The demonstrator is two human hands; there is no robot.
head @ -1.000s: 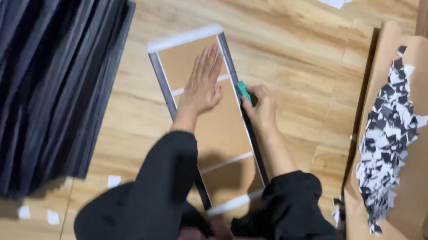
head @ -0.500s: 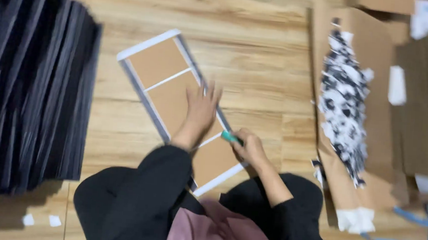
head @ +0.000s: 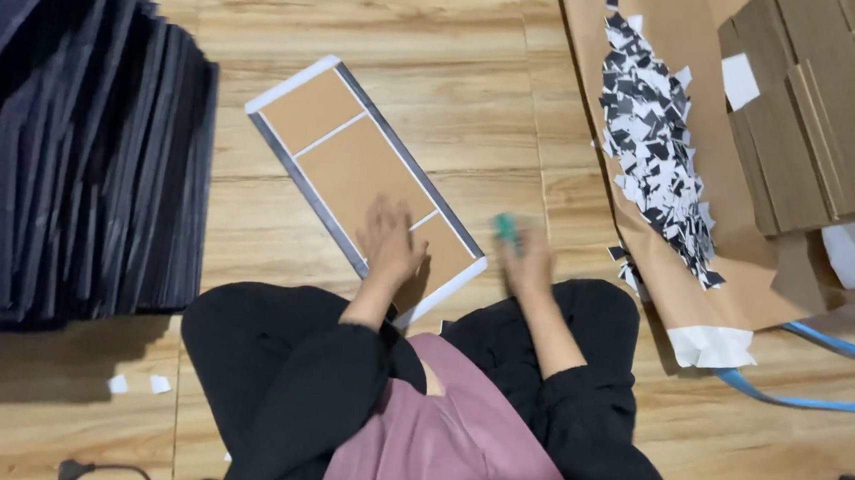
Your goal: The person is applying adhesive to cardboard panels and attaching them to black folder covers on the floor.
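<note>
Head view: left hand (head: 390, 244) lies flat on the board's (head: 353, 160) near end; its long axis runs away leftward; right hand (head: 524, 262), just right, grips a green tool (head: 506, 227).

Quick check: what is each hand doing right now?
Left hand: open, flat on the brown board.
Right hand: closed on a small green tool, off the board's edge; blurred.

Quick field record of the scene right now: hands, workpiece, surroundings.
left hand: flat on the board, near end
right hand: off the board's right edge, holding a green tool, blurred
board: brown panels, white and grey border, flat on the wood floor
left: stack of dark sheets
right: black-and-white scraps on brown cardboard
</note>
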